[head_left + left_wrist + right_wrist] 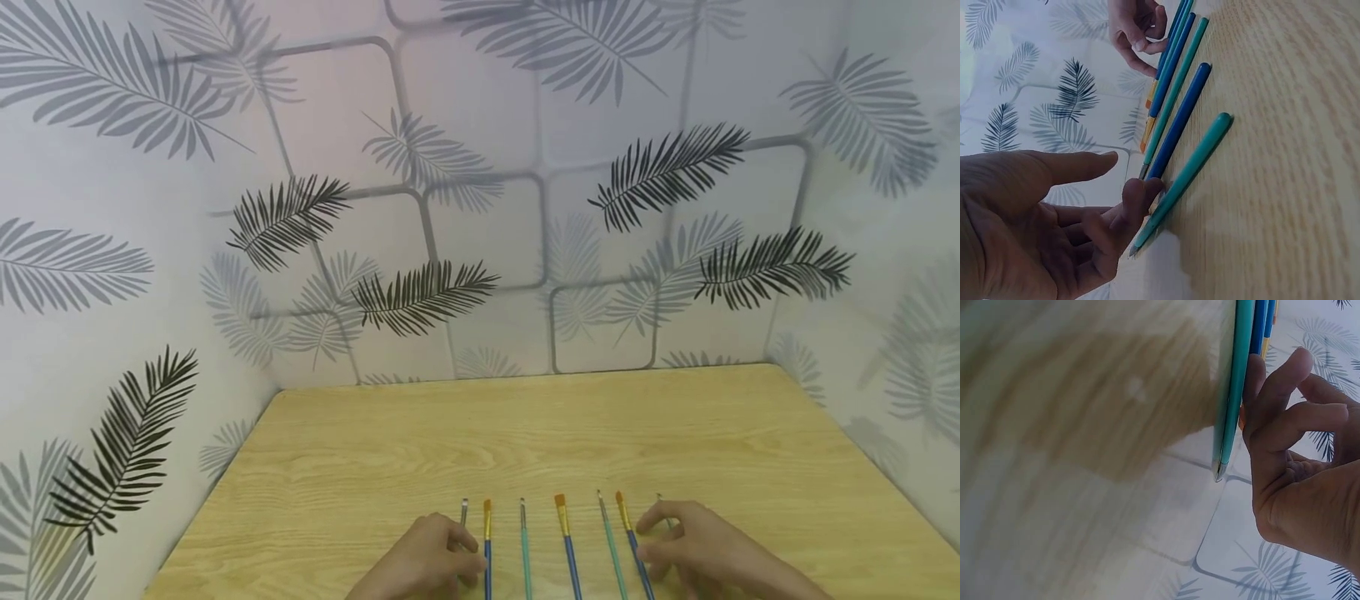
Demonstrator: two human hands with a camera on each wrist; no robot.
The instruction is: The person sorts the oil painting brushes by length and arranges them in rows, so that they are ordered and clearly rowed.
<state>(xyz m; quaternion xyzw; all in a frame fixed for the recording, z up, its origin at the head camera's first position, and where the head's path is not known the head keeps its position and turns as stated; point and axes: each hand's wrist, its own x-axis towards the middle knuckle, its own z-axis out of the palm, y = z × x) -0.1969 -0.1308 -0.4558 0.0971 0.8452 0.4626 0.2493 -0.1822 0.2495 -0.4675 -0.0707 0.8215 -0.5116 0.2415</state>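
Several paintbrushes lie side by side on the wooden table, bristle ends pointing to the far side. My left hand [427,558] is at the left end of the row, fingers partly bent and thumb apart. In the left wrist view its fingertips are right at the outermost green paintbrush [1188,172] and a blue paintbrush [1180,122]. At the row's right end, my right hand [697,546] hovers with loosely bent fingers, partly hiding the last green paintbrush [1235,394]. A blue paintbrush [636,546] with orange bristles lies by its thumb. Neither hand grips anything.
Between the hands lie a teal paintbrush [525,542], a blue paintbrush [568,546] and another teal paintbrush [611,542]. The wooden table [510,442] stretches back to a white wall [487,233] printed with feather-like leaves.
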